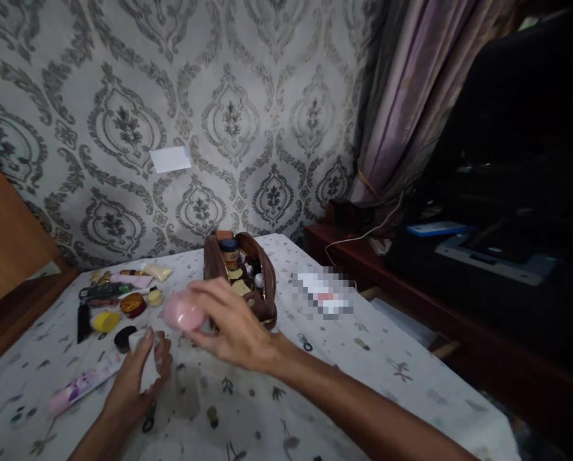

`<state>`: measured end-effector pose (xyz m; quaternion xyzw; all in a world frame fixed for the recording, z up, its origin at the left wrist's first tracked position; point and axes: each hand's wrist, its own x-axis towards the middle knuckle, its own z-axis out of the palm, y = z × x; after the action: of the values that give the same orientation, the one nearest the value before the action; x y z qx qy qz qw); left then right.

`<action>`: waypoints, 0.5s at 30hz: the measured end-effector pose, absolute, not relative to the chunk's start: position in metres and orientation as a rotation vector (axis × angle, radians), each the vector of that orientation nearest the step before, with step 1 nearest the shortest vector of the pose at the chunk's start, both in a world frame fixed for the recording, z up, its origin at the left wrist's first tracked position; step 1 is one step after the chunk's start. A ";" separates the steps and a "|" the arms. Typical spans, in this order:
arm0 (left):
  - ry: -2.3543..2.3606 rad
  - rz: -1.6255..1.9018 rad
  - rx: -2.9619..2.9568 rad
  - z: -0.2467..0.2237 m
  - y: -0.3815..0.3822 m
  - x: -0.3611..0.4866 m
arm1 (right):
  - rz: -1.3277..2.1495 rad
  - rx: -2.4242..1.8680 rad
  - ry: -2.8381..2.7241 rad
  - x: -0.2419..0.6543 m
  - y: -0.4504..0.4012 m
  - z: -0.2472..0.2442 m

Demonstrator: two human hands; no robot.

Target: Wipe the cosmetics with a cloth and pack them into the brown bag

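Note:
My right hand [235, 323] grips a rounded pink container [184, 312], slightly smeared by motion, just in front of an open brown toiletry bag [263, 312]. Jars and small bottles fill the bag, among them a jar with a dark lid [229, 250]. In my left hand [139, 371] is a crumpled white tissue [149, 370], pinched between thumb and fingers. Beside that hand lie a pink-and-white tube [84, 384] and a black round lid [124, 338].
To the left are a yellow-lidded jar [105, 321], an amber jar [132, 305], a small cream jar [154, 297], a cream tube [157, 271] and a black item [83, 323]. A patterned cloth [267, 416] covers the table. A cable [358, 238] trails over dark red furniture at right.

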<state>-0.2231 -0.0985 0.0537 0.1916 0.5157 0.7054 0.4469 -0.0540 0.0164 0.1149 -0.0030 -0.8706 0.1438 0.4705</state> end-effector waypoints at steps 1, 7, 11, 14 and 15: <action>1.239 1.716 0.485 0.055 -0.098 -0.222 | 0.452 -0.064 -2.060 -0.049 0.023 0.122; 1.280 1.700 0.347 0.056 -0.093 -0.223 | 0.776 -0.539 -1.836 -0.028 0.085 0.167; 1.380 1.702 0.135 0.059 -0.089 -0.220 | 0.478 -0.840 -2.121 -0.033 0.123 0.180; 1.362 1.714 0.097 0.061 -0.088 -0.221 | 0.198 -0.933 -2.439 -0.046 0.134 0.182; 1.361 1.710 0.088 0.060 -0.087 -0.222 | 0.142 -0.949 -2.524 -0.051 0.136 0.182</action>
<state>-0.2217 -0.0875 0.0603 0.0358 0.5529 0.6943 0.4593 -0.0511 0.1358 0.1820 -0.3428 -0.9121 0.0515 0.2190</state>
